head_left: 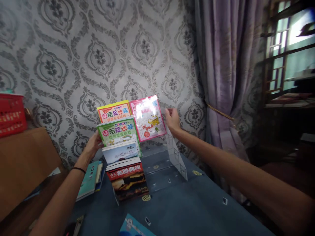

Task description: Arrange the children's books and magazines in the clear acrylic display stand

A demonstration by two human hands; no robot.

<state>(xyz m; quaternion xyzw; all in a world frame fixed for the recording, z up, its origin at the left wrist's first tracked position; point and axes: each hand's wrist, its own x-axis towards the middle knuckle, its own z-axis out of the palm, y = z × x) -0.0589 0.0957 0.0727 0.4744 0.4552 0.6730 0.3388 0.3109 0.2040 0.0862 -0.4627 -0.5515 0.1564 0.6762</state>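
A clear tiered book rack (176,155) stands on the table, its left half filled with books. My left hand (94,144) is closed at the rack's left side, against the green picture book (118,128); its fingertips are hidden. My right hand (172,119) has curled fingers beside the right edge of a tilted pink picture book (149,119) at the back; what it grips is unclear. A yellow-edged picture book (113,110) stands behind the green one. In front are a pale blue-white book (121,153) and a dark red-titled book (128,178).
Left of the rack lie a teal book (88,177) and others in a pile. A cardboard box (27,164) and red basket (12,114) stand farther left. A blue book (135,226) lies at the front of the dark blue tablecloth (192,203). A curtain (223,82) hangs right.
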